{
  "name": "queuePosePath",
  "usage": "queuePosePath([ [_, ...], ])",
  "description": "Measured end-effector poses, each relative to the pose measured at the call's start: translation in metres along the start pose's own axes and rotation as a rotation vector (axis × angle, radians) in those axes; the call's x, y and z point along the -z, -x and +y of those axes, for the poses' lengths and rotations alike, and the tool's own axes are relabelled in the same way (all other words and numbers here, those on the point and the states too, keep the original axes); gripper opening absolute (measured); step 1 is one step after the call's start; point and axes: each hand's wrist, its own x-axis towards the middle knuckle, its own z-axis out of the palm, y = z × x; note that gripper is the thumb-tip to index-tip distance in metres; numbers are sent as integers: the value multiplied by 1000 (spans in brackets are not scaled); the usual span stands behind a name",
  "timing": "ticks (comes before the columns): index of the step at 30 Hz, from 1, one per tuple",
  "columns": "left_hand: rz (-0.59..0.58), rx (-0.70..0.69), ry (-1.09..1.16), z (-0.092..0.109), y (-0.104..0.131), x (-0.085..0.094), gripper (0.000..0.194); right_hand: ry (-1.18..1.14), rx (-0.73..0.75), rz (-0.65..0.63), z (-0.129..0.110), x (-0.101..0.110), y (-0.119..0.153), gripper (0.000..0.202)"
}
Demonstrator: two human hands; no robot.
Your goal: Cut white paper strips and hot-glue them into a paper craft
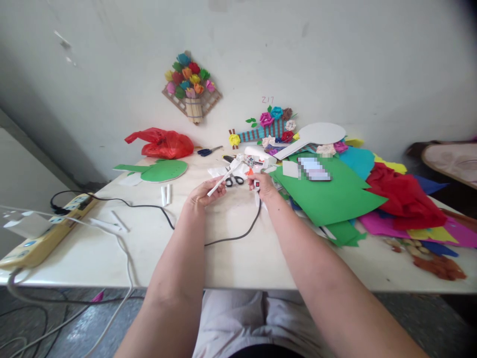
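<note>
My left hand [206,193] is closed around a narrow white paper strip [219,185], which slants up and to the right. In my right hand [265,185] is a hot glue gun [257,185] with a red switch and an orange tip, its black cord [249,231] hanging down onto the table. The tip is close to the strip's far end; whether they touch I cannot tell. Black-handled scissors [234,180] lie between my hands, partly over white scraps. Two short white paper pieces [166,195] rest left of my left hand.
At left are a yellow power strip [44,233], a green guitar-shaped cutout [164,170], a red plastic bag [164,144] and dark blue scissors [209,150]. Green sheets [328,199], a phone [314,169], a white paddle-shaped cutout [322,133] and red crepe paper [402,196] pile up at right.
</note>
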Motion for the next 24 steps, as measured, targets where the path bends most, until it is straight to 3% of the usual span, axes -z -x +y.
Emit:
queuePosePath([
  [8, 26, -95, 158, 2, 1, 1, 29, -36, -105, -140, -3, 7, 4, 10],
  [14, 96, -196, 40, 4, -2, 5, 27, 8, -176, -230, -2, 10, 6, 11],
  [20, 152, -334, -64, 4, -5, 5, 27, 40, -179, -230, -2, 8, 6, 10],
  [24, 220, -409, -68, 4, -7, 5, 29, 67, -75, -129, -1, 5, 5, 12],
])
